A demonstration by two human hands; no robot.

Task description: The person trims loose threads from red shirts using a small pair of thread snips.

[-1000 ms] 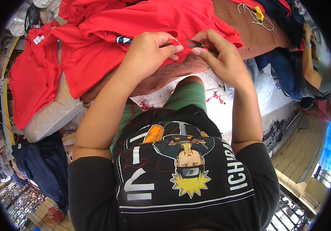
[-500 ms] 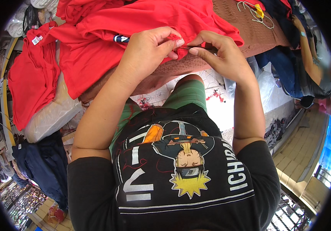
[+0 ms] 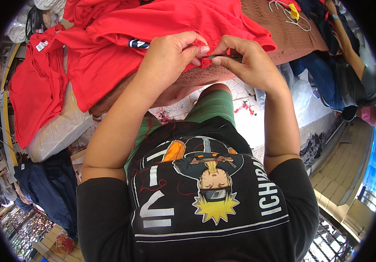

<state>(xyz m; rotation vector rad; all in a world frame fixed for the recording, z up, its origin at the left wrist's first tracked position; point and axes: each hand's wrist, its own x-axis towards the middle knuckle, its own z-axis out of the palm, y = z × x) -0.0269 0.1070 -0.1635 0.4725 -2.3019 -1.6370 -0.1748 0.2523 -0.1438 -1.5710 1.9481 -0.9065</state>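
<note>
red garment [image 3: 162, 39] spread across worktop [image 3: 293, 39], filling frame from 10 to 1 o'clock, hem hanging over near edge. left hand [image 3: 170, 56] at 12 o'clock, grip pinched on red hem fold. right hand [image 3: 251, 61] just at 1 o'clock of it, grip closed on small dark tool [image 3: 223, 56], tip touching the hem between both hands.

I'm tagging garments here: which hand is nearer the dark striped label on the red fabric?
Left. The left hand lies just right of the striped label, almost touching; the right hand is farther right, beyond it.
</note>
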